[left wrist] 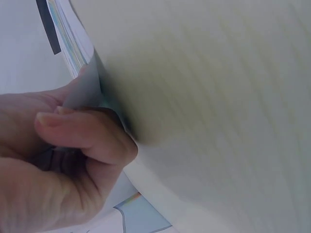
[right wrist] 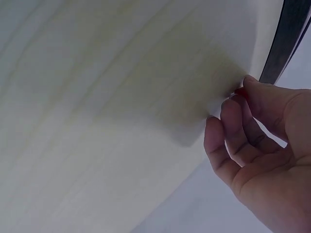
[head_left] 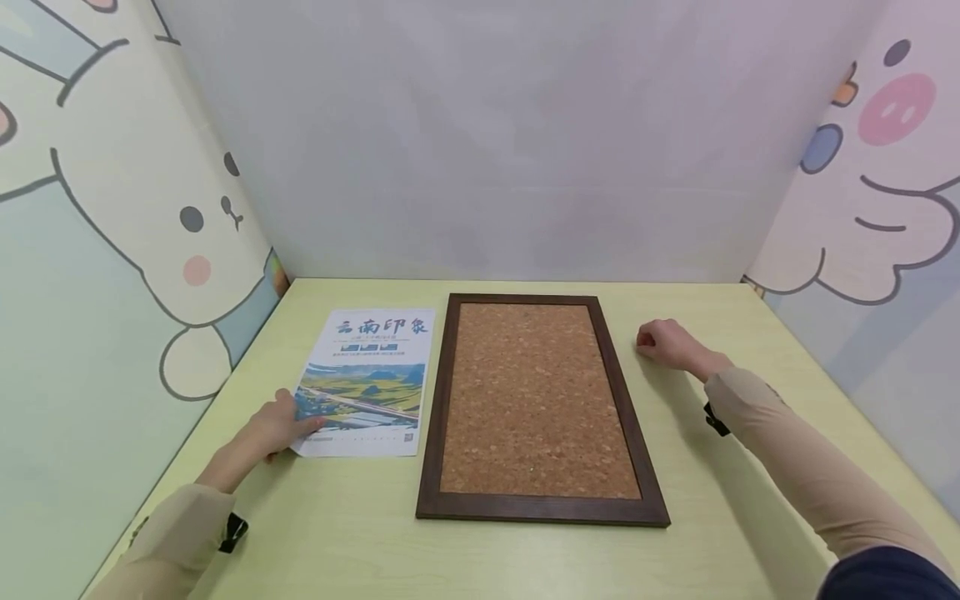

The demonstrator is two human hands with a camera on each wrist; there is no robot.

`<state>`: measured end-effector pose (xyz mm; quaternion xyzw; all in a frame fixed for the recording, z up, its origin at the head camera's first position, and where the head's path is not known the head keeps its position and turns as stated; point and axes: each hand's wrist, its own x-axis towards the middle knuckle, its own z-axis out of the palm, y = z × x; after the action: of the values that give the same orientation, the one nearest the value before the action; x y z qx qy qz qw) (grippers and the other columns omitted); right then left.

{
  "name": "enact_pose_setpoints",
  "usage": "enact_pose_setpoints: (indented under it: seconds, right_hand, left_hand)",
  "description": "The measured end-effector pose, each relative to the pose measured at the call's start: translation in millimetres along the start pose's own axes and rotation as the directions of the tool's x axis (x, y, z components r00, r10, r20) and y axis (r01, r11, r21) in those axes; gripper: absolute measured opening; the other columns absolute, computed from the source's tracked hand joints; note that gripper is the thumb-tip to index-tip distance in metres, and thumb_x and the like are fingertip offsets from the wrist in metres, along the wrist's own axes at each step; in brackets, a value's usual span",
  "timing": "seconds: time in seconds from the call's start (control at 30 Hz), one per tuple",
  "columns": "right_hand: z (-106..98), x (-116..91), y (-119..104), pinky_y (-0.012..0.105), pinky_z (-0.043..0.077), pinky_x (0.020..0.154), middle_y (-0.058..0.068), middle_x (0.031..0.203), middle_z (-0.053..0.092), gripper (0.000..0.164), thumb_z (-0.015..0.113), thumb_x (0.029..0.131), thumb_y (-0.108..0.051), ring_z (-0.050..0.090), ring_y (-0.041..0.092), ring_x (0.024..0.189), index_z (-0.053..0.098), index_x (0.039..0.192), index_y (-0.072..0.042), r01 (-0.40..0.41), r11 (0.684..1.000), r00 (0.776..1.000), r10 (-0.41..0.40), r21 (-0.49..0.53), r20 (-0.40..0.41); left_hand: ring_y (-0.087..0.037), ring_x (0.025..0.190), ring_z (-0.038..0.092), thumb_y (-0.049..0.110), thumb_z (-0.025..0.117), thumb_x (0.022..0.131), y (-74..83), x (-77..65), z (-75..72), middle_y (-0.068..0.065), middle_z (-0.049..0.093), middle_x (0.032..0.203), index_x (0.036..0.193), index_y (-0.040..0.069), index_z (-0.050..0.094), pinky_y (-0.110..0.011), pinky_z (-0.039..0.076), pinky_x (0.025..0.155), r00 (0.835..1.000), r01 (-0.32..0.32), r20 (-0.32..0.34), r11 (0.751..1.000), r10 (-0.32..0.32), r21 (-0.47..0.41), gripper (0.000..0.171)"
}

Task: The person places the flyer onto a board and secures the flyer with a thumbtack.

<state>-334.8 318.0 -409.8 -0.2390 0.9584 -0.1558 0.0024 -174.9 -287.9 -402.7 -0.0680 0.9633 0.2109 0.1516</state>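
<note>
A printed poster (head_left: 375,379) with large characters and a landscape picture lies on the table, left of a cork board (head_left: 536,400) in a dark brown frame. At the poster's lower left corner my left hand (head_left: 273,423) pinches the paper between thumb and fingers. The left wrist view shows that paper edge (left wrist: 83,90) bent up at the left hand (left wrist: 73,155). To the right of the board, my right hand (head_left: 670,343) is at the tabletop. In the right wrist view, its thumb and fingers pinch a small red push pin (right wrist: 241,92), mostly hidden.
The pale wood-grain table (head_left: 532,562) meets a plain light wall (head_left: 480,142) at the back. Side panels carry cartoon animals, a rabbit (head_left: 150,192) on the left and a pink-nosed figure (head_left: 896,108) on the right.
</note>
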Motion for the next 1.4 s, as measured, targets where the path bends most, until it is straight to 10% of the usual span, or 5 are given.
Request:
enact_pose_setpoints:
  seconds: [0.7,1.03,1.4]
  right_hand:
    - [3.5,-3.4,15.4,0.028,0.041,0.061,0.01,0.077,0.066,0.008,0.069,0.086,-0.006,0.051,0.012,0.065,0.069,0.089,0.002,-0.088,0.988,0.996,0.091,0.129,-0.015]
    - [4.5,-6.2,16.8,0.028,0.042,0.063,0.011,0.08,0.067,0.009,0.067,0.087,-0.005,0.053,0.013,0.068,0.069,0.091,0.002,-0.1,0.985,0.994,0.104,0.138,-0.025]
    - [3.5,-7.2,15.1,0.028,0.042,0.063,0.012,0.081,0.067,0.01,0.068,0.086,-0.006,0.052,0.013,0.068,0.068,0.091,0.002,-0.118,0.981,0.993,0.121,0.155,-0.009]
  left_hand:
    - [-0.008,0.038,0.037,0.017,0.045,0.1,-8.5,6.6,-1.5,-0.008,0.048,0.065,0.103,-0.013,0.044,-0.022,0.034,0.038,0.995,-0.081,-0.068,0.981,0.07,-0.176,0.031]
    - [-0.004,0.037,0.03,0.027,0.026,0.107,-9.6,5.6,-9.8,0.003,0.043,0.053,0.134,-0.013,0.038,-0.023,0.03,0.037,0.987,-0.116,-0.153,0.875,0.049,-0.471,0.05]
    - [-0.005,0.036,0.036,0.032,0.028,0.106,13.3,4.5,0.3,0.003,0.051,0.055,0.13,-0.01,0.041,-0.025,0.032,0.035,0.963,-0.147,-0.267,0.786,-0.024,-0.6,0.051]
